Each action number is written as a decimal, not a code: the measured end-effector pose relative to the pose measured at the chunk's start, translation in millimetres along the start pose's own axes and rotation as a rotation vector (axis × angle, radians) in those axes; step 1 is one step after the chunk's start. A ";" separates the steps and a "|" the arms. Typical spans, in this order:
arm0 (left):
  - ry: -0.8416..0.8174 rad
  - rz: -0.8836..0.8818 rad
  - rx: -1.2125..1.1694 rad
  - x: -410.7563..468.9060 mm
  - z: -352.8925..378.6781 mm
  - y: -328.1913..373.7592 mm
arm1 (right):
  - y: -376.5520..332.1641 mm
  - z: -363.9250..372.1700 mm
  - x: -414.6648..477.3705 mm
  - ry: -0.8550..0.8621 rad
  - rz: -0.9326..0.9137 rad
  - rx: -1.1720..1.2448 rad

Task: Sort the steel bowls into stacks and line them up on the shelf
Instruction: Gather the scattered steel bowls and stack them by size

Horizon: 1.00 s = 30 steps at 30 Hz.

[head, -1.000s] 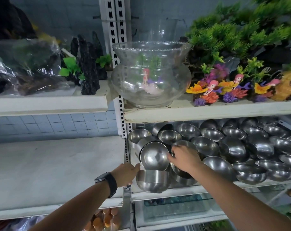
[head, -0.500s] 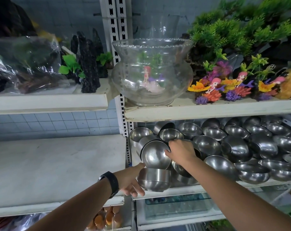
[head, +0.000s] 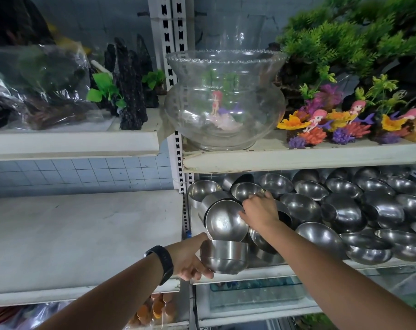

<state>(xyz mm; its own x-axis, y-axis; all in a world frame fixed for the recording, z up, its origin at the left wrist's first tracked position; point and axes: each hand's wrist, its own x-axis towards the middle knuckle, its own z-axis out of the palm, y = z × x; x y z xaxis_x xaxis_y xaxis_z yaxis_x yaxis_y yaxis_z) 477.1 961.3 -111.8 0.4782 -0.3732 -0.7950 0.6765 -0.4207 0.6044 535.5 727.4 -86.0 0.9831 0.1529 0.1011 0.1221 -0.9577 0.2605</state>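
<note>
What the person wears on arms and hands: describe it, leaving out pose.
Both forearms are bare, with no sleeves or gloves showing. The left hand has a black band at its wrist, like a smartwatch with a dark rectangular face. The right hand and its wrist carry nothing. No rings are visible.

silver steel bowls (head: 340, 210), black wristband (head: 162, 263), clear glass bowl (head: 226, 98)

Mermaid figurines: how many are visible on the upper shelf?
4 mermaid figurines: one inside the glass fishbowl, three among the coloured corals to its right; more may be hidden.
</note>
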 end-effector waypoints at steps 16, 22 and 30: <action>0.035 -0.014 0.029 -12.9 -11.6 -7.6 | -7.4 -2.2 1.7 0.061 0.008 0.042; 0.126 0.020 0.118 -41.0 -16.4 -11.3 | -2.4 -11.4 -6.0 0.085 0.008 0.171; 0.358 0.269 0.180 -62.6 -34.5 -33.9 | 9.7 -32.4 -23.2 0.091 0.101 0.592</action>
<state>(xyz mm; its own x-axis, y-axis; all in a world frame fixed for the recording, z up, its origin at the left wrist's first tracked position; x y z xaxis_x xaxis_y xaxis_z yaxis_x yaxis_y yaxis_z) 443.5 1027.5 -84.3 0.8070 -0.1931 -0.5580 0.4102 -0.4964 0.7651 509.5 722.5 -54.7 0.9812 0.0492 0.1864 0.1099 -0.9373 -0.3308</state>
